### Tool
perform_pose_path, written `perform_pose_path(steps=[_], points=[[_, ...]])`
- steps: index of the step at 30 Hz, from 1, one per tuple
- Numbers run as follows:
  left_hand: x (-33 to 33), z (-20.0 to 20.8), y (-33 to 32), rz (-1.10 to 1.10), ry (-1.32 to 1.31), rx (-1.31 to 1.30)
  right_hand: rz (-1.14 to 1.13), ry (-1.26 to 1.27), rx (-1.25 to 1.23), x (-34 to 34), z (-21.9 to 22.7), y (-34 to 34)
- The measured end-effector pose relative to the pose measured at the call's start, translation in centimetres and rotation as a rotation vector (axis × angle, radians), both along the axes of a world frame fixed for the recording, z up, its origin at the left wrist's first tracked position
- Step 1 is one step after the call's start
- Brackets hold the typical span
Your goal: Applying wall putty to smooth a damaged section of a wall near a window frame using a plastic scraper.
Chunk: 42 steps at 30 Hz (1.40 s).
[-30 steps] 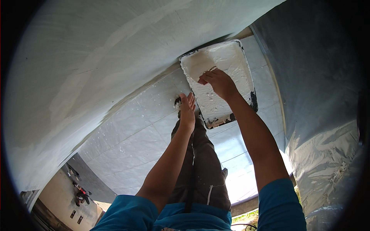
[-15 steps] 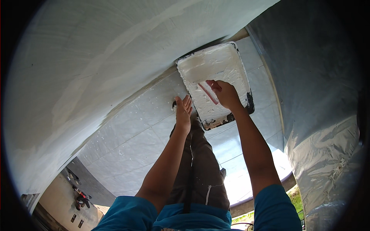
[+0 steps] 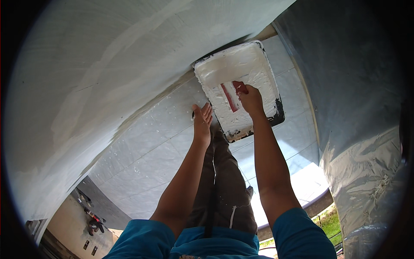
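Note:
My right hand (image 3: 252, 100) is closed round the red handle of a plastering trowel (image 3: 230, 98). The trowel is tilted over a shallow rectangular tray (image 3: 277, 114) with black showing at its corners. Thick white paste (image 3: 254, 64) coats the tray, with a smoother swept patch toward its far left. Whether the trowel's edge presses into the paste is hard to tell. Close by the tray's left rim, my left hand (image 3: 201, 122) is held up with fingers stretched out and nothing in it.
A pale, smeared wall (image 3: 99, 82) rises along the left. Grey tiled floor (image 3: 146, 157), spotted with white drops, runs beneath the tray. Plastic sheeting (image 3: 362, 168) covers the right side. Several tools (image 3: 94, 220) lie at the lower left. Grass (image 3: 330, 224) shows at the lower right.
My right hand has shifted slightly, and the trowel has turned so that more of its red handle shows. My left hand stays beside the tray. The whole view has tilted a little.

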<state>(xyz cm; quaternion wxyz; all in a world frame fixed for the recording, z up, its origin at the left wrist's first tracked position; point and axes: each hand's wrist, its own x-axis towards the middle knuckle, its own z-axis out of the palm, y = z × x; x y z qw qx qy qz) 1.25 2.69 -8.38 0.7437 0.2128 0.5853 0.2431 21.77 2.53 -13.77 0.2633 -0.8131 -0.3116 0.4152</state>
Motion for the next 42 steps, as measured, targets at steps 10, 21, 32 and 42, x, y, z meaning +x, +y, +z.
perform_pose_path(steps=[10, 21, 32, 42], points=[[-0.1, 0.1, 0.1, -0.026, -0.005, 0.011, -0.122, 0.428, -0.01, -3.2, -0.3, 2.7], [-0.2, 0.0, 0.3, -0.045, -0.015, -0.002, -0.295, 0.66, 0.101, -2.3, 0.2, 0.8], [-0.3, 0.2, 0.4, -0.052, -0.016, -0.014, -0.46, 0.783, 0.147, -1.7, 1.5, -0.9], [-0.5, 0.0, 0.3, -0.021, -0.031, -0.008, -0.566, 0.863, 0.334, -1.8, 3.9, -2.2]])
